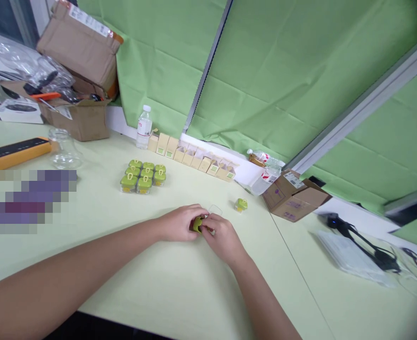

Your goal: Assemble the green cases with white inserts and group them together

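My left hand (182, 224) is closed around a small green lid (197, 224), just above the table. The fingers of my right hand (220, 236) are pinched at the lid's right edge; what lies between their tips is partly hidden. Just behind my fingers shows a thin clear outline (215, 209), too faint to name. A small clear container with a green lid (241, 204) stands alone to the right, beyond my right hand. A tight group of several similar green-lidded containers (143, 177) stands to the left, farther back than my left hand.
Along the back runs a row of small beige boxes (194, 156), beside an upright water bottle (144, 127). More bottles (265, 179) lie by a cardboard box (293, 196). A clear jar (64, 148) and a filled carton (84, 120) stand left. Cables (367, 245) lie right.
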Action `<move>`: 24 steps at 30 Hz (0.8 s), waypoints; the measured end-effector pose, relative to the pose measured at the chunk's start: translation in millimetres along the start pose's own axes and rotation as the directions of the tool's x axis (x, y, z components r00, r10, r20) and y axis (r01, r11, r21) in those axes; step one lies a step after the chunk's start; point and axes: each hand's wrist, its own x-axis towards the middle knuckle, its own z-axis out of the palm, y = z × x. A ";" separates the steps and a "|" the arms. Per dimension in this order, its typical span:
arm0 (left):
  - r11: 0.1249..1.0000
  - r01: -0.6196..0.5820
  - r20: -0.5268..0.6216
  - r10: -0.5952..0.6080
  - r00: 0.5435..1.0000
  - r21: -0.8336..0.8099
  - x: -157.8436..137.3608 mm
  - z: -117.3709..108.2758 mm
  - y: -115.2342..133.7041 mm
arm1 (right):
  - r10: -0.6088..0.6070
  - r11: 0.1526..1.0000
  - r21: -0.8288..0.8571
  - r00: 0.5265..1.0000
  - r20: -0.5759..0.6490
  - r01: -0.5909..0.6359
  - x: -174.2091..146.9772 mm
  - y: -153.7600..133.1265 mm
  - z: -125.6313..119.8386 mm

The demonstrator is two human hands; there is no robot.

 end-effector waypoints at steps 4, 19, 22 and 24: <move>1.000 -0.005 -0.008 0.005 1.000 -0.004 -1.1 -1.1 -1.1 | 0.006 1.000 -0.004 1.000 -0.006 -0.006 0.3 0.5 1.7; 1.000 -0.005 -0.056 0.004 0.998 -0.024 0.4 1.3 2.6 | 0.145 0.987 0.087 0.980 -0.137 -0.134 0.0 2.5 4.5; 0.998 0.014 -0.066 -0.018 0.998 -0.059 0.3 2.5 -0.1 | 0.125 0.983 0.147 0.987 -0.103 -0.110 0.3 3.2 2.8; 0.996 0.027 -0.089 -0.035 0.995 -0.090 1.0 2.2 -2.7 | 0.111 0.978 0.185 0.989 -0.092 -0.093 0.1 1.9 -0.2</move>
